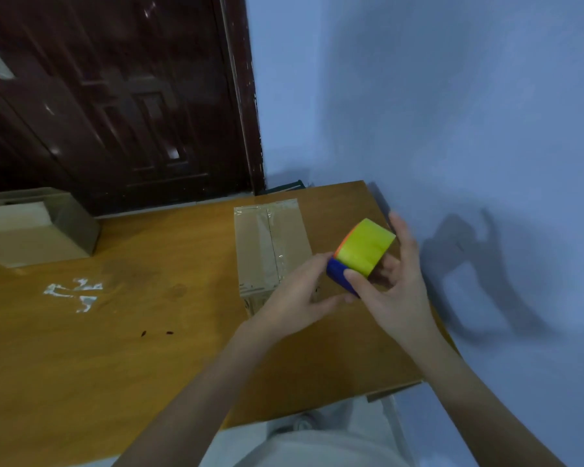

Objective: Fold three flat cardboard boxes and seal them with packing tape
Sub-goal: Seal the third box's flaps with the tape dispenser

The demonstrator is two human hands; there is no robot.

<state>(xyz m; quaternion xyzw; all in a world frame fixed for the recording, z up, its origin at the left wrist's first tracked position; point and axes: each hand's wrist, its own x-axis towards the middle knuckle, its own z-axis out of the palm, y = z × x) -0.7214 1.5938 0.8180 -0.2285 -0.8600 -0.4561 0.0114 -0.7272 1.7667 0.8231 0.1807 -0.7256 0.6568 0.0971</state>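
A: What's in the head cam view rn?

B: I'm watching remotely. Wooden table [115, 348] seen from above, w/ a blue wall [452, 112] on the right and a dark wooden door [115, 96] behind it. Both of the person's hands are raised just over the table's right side, holding a tape dispenser [359, 256]: yellow-green roll w/ an orange edge, dark blue part at its near end.

A: Hand states?

B: Left hand [297, 298] has fingers curled onto the blue end, gripping it from the left. Right hand [397, 291] cups the roll from the right: thumb lies across the blue part, fingers spread loosely behind and under the roll, index finger straight up beside it.

A: And the boxes?

B: One sealed box [270, 244] sits mid-table, just beyond the left hand, partly hidden by it. Clear tape runs along its top seam and across the far edge. A second box [31, 227] stands at the table's far left, well apart from the first. I can't see a third.

A: Anything else?

B: Crumpled bits of clear tape [76, 293] on the table left of center; light trousers [317, 439] at the bottom edge
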